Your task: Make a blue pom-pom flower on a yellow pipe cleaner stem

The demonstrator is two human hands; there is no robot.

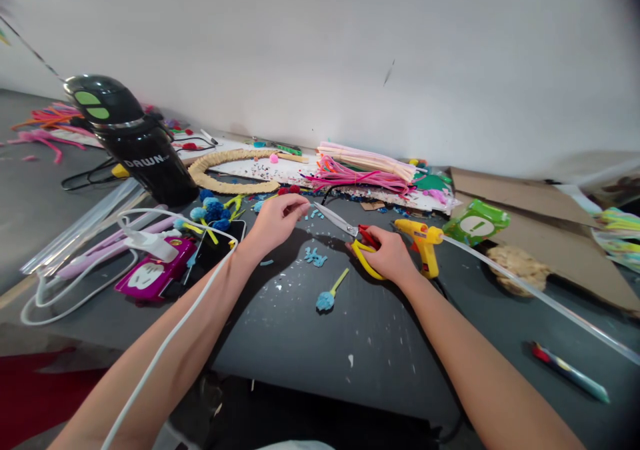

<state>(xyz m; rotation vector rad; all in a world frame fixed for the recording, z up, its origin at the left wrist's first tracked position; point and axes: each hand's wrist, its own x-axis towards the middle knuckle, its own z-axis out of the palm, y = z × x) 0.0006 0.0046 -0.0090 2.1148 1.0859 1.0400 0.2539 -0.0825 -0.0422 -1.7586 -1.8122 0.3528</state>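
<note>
My right hand (387, 253) is wrapped round the red and yellow handles of a pair of scissors (337, 220). The blades look nearly closed and point up and left. Just off their tip is my left hand (281, 220), thumb and fingers pinched together; whatever is between them is too small or hidden to make out. Below the hands, a small cluster of blue fuzzy bits (315, 257) lies on the grey table (300, 350). Nearer to me rests a blue fuzzy flower (325, 301) with a short yellow stem.
A yellow glue gun (423, 242) with a long clear stick is right of my right hand. At left stand a black bottle (150, 160) and a magenta power block (153, 273); a white cable (173, 347) crosses my left forearm. Pink pipe cleaners (360, 173) lie behind.
</note>
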